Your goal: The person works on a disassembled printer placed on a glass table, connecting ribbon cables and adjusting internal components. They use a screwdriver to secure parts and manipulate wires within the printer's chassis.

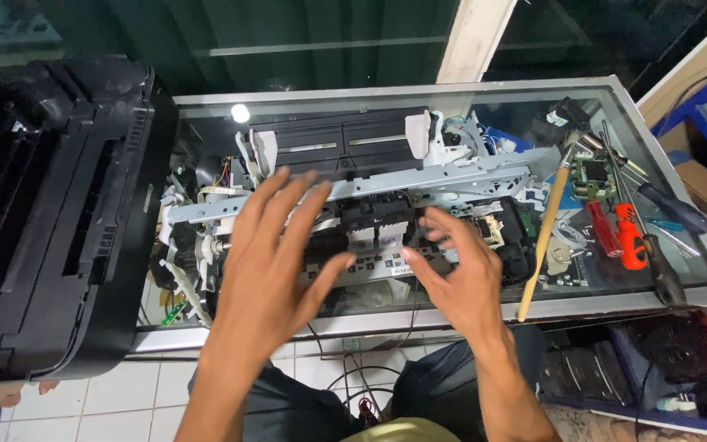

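Note:
A stripped printer mechanism (pixel 386 176) with a long metal rail and black carriage parts lies on a glass-topped counter (pixel 533 307). My left hand (pixel 267 262) hovers over its left half, fingers spread wide, holding nothing. Over the middle, my right hand (pixel 460 274) is also open, fingers curved toward the black carriage block (pixel 374 214). Whether either hand touches the mechanism cannot be told.
A black printer housing (pixel 51 213) stands at the left. A wooden-handled brush (pixel 543 237), red and orange screwdrivers (pixel 619 233), a dark-handled tool (pixel 664 209) and a small circuit board (pixel 592 173) lie at the right. White tiled floor shows below.

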